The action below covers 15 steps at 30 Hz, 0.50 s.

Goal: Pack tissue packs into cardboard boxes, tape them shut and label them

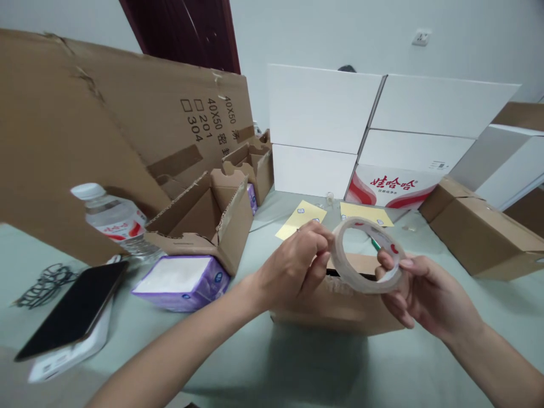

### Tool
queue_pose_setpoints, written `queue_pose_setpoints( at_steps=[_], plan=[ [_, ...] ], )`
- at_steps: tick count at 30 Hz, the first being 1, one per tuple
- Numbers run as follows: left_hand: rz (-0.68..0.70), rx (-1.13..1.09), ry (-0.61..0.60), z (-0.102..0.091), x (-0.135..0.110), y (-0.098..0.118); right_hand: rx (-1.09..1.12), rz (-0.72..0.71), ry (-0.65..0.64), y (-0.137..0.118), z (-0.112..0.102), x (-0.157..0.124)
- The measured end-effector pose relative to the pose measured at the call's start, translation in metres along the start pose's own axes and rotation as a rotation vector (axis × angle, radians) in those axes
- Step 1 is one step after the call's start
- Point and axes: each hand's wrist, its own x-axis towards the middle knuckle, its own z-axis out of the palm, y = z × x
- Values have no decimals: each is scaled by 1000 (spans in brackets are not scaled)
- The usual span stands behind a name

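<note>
My right hand grips a roll of clear packing tape, with fingers through its ring and the thumb on the outside. At the roll's left edge, my left hand is closed in a pinch on the tape; the loose end itself is too fine to make out. Below both hands a brown cardboard box stands on the table, its top partly hidden by the roll and fingers. Behind the roll, the green part of a pen-like thing shows through the ring.
Left are an open carton, a purple tissue pack, a water bottle, a dark phone or tablet and a coiled cable. Yellow papers lie behind. White cartons wall the back; a brown box stands right.
</note>
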Motion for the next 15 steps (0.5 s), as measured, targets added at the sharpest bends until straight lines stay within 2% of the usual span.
queue_pose_setpoints(
  at_steps=[2, 4, 7, 10, 12, 15],
  plan=[
    [-40, -70, -30, 0, -3, -1, 2, 26, -23, 2, -6, -3],
    [-123, -100, -35, -1, -6, 2, -43, -31, -18, 8, -11, -8],
    [-428, -185, -31, -1, -7, 10, -220, -245, 111, 23, -18, -17],
    [-790, -465, -27, -2, -3, 19, -451, -423, 248, 36, -22, -20],
    [-944, -650, -2, -3, 1, 21, -572, -448, 264, 40, -22, -18],
    [-1068, -766, 8, -6, 4, 19, -707, -449, 234, 40, -21, -15]
  ],
)
